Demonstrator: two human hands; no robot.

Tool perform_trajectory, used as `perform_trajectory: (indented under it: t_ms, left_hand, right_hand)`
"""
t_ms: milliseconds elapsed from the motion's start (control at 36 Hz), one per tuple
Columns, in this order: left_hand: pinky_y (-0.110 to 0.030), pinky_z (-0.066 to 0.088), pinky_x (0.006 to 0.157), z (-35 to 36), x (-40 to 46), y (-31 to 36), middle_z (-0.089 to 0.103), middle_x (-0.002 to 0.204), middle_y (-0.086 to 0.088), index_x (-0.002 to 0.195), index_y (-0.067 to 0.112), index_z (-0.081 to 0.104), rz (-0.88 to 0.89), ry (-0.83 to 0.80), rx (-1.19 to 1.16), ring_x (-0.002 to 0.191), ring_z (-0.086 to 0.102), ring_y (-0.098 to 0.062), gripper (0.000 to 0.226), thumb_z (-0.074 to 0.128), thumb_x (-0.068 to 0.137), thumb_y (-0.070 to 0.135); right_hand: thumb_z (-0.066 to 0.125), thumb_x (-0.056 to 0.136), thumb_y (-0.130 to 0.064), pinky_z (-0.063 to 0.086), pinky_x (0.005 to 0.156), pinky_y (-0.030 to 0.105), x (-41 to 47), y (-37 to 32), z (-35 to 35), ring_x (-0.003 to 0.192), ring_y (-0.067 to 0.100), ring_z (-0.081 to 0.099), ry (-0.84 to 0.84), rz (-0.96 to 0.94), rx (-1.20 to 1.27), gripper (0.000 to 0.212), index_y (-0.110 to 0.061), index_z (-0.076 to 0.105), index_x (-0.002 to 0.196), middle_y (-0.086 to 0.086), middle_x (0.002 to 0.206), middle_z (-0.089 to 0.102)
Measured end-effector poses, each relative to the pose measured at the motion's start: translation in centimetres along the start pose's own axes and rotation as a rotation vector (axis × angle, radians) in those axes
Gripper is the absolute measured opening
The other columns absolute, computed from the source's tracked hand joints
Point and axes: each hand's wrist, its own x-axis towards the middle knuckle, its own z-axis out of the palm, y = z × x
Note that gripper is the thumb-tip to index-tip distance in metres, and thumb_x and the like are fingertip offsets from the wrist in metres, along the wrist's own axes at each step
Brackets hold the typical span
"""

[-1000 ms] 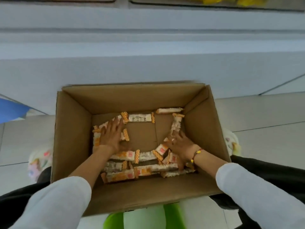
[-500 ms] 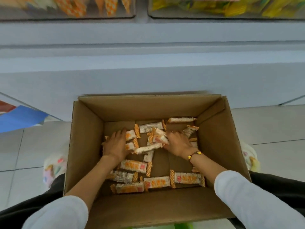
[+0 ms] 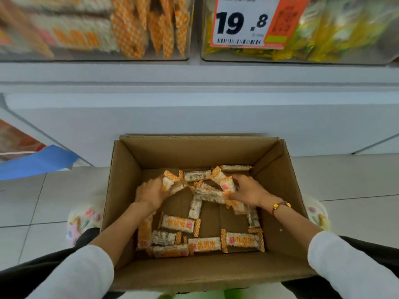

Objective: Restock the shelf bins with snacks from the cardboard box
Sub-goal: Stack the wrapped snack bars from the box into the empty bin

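White shelving (image 3: pixel 194 113) is filling the top of the view, carrying two clear bins: the left bin (image 3: pixel 95 29) is holding orange-checked wrapped bars like those below, and the right bin (image 3: pixel 323 35) is holding yellow packets behind a price tag (image 3: pixel 244 20). Below it, on the tiled floor (image 3: pixel 32 201), an open cardboard box (image 3: pixel 278 182) is sitting just in front of the shelf base, between the person's knees. Snack bars (image 3: pixel 241 241) are lying scattered in a thin single layer across its bottom, with bare cardboard showing between them, so the box is looking mostly emptied and, judging from that, only a last few handfuls are left to move. The bars are long and narrow; those along the near wall are lying flat with their long axes running left to right, while the ones farther back are pointing every which way. The left hand (image 3: pixel 151 193) is curling round a couple of bars, and the right hand (image 3: pixel 248 190) is gripping a bunch more, both gathering toward the middle.
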Motion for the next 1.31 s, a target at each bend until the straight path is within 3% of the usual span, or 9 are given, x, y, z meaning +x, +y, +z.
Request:
perform_trajectory:
  t_ms: [139, 222, 389, 500, 694, 778, 917, 1111, 1306]
  left_hand:
    - [-0.04, 0.05, 0.088, -4.2, -1.6, 1.4, 0.06, 0.119, -0.005, 0.128, 0.019, 0.046, -0.053, -0.033, -0.309, 0.107, 0.058, -0.027, 0.046, 0.061, 0.09, 0.041]
    - [-0.04, 0.05, 0.09, -7.0, -3.1, 3.0, 0.063, 0.111, -0.005, 0.115, 0.014, 0.053, -0.07, -0.053, -0.595, 0.101, 0.061, -0.024, 0.035, 0.066, 0.089, 0.033]
    - [-0.033, 0.047, 0.083, -13.9, -7.8, 5.9, 0.062, 0.1, -0.004, 0.107, 0.017, 0.053, -0.115, -0.231, -1.16, 0.097, 0.059, -0.018, 0.014, 0.054, 0.097, 0.027]
    - [-0.032, 0.049, 0.072, -18.7, -10.7, 6.9, 0.061, 0.095, -0.008, 0.102, 0.013, 0.051, -0.076, -0.27, -1.347, 0.084, 0.058, -0.019, 0.008, 0.047, 0.099, 0.019]
    - [-0.029, 0.054, 0.073, -24.6, -14.2, 7.9, 0.062, 0.083, -0.005, 0.087, 0.014, 0.055, 0.103, 0.004, -1.427, 0.079, 0.06, -0.016, 0.016, 0.046, 0.1, 0.015]
    - [-0.035, 0.051, 0.088, -25.7, -15.0, 8.0, 0.064, 0.094, -0.004, 0.104, 0.013, 0.056, 0.176, 0.047, -1.487, 0.09, 0.061, -0.019, 0.01, 0.047, 0.1, 0.015]
    - [-0.039, 0.049, 0.095, -25.3, -15.4, 7.6, 0.055, 0.126, -0.013, 0.134, 0.011, 0.046, 0.213, 0.036, -1.701, 0.108, 0.058, -0.028, 0.045, 0.058, 0.093, 0.026]
    - [-0.023, 0.05, 0.077, -27.0, -15.9, 9.0, 0.064, 0.109, 0.004, 0.122, 0.022, 0.055, 0.248, 0.19, -1.405, 0.093, 0.063, -0.012, 0.028, 0.05, 0.097, 0.035]
    - [-0.041, 0.048, 0.093, -27.8, -15.9, 9.1, 0.051, 0.127, -0.003, 0.134, 0.024, 0.037, 0.177, 0.086, -1.554, 0.114, 0.054, -0.024, 0.036, 0.042, 0.101, 0.036]
  right_hand:
    - [0.072, 0.078, -0.05, 0.039, 0.106, 0.033, -2.3, -0.6, -2.3, 0.131, 0.021, 0.045, -0.045, 0.025, 0.195, 0.081, -0.011, 0.041, 0.142, 0.003, 0.142, 0.048]
    - [0.073, 0.081, -0.037, 0.049, 0.092, 0.027, -3.8, -1.2, -4.4, 0.112, 0.016, 0.059, -0.031, -0.016, 0.371, 0.045, -0.018, 0.058, 0.119, -0.004, 0.114, 0.063]
    - [0.066, 0.089, -0.019, 0.049, 0.063, 0.012, -8.5, -5.1, -10.2, 0.082, 0.001, 0.065, -0.032, -0.197, 0.684, 0.031, -0.015, 0.057, 0.119, -0.001, 0.105, 0.067]
    - [0.066, 0.086, -0.023, 0.052, 0.092, 0.029, -11.9, -8.1, -14.4, 0.098, 0.015, 0.065, -0.114, -0.31, 0.878, 0.027, -0.015, 0.063, 0.112, 0.008, 0.113, 0.07]
    - [0.071, 0.069, -0.032, 0.045, 0.101, 0.037, -16.2, -12.8, -18.6, 0.096, 0.012, 0.066, -0.032, -0.424, 1.026, 0.037, -0.021, 0.065, 0.104, -0.006, 0.096, 0.074]
    - [0.069, 0.076, -0.03, 0.046, 0.101, 0.037, -16.8, -13.7, -18.5, 0.098, 0.011, 0.067, 0.008, -0.46, 1.026, 0.032, -0.019, 0.065, 0.106, -0.004, 0.101, 0.074]
    - [0.071, 0.081, -0.037, 0.044, 0.104, 0.047, -16.2, -15.5, -17.5, 0.106, 0.015, 0.065, 0.211, -0.436, 0.904, 0.026, -0.021, 0.07, 0.102, -0.004, 0.104, 0.073]
    - [0.071, 0.084, -0.033, 0.049, 0.074, 0.01, -16.3, -17.8, -17.8, 0.088, -0.001, 0.065, 0.247, -0.513, 0.696, 0.018, -0.02, 0.073, 0.098, -0.01, 0.096, 0.072]
    - [0.072, 0.085, -0.019, 0.053, 0.059, 0.014, -16.3, -18.0, -20.5, 0.08, 0.003, 0.069, 0.41, -0.536, 0.998, 0.028, -0.02, 0.059, 0.11, -0.005, 0.094, 0.07]
